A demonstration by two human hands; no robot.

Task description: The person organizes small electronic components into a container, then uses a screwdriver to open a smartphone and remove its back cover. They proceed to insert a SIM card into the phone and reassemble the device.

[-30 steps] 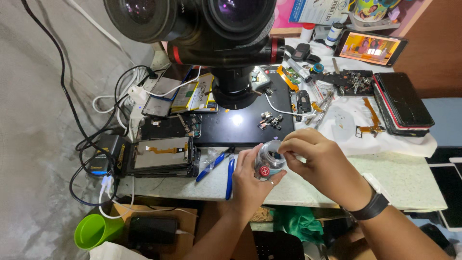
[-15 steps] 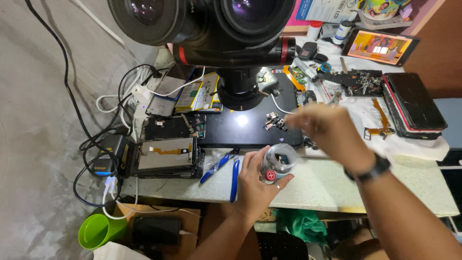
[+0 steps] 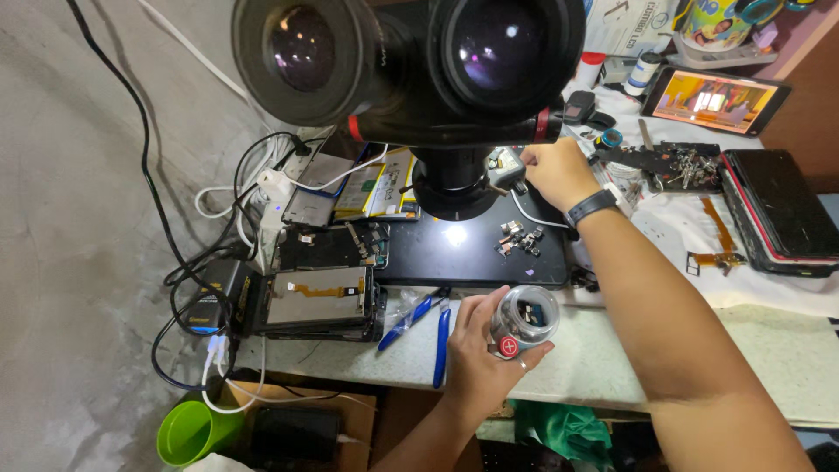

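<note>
Clear plastic jar (image 3: 524, 316) of small parts, clamped in your left hand (image 3: 482, 358) at the bench edge.
Your right hand (image 3: 558, 172) reaches beside one microscope (image 3: 437, 79); its grip cannot be told. Two blue-handled tweezers (image 3: 426, 322) lie nearby.

Two hands in shot, the left hand (image 3: 476, 363) and the right hand (image 3: 556, 171). One small clear jar (image 3: 524, 319), one microscope (image 3: 419, 65) showing two eyepieces, one black work mat (image 3: 472, 253). One pair of blue-handled pliers (image 3: 426, 322), one green cup (image 3: 190, 433), one lit tablet (image 3: 717, 98). Two opened phones (image 3: 319, 297) lie at the left, and one stack of dark phones (image 3: 778, 210) at the right.
</note>
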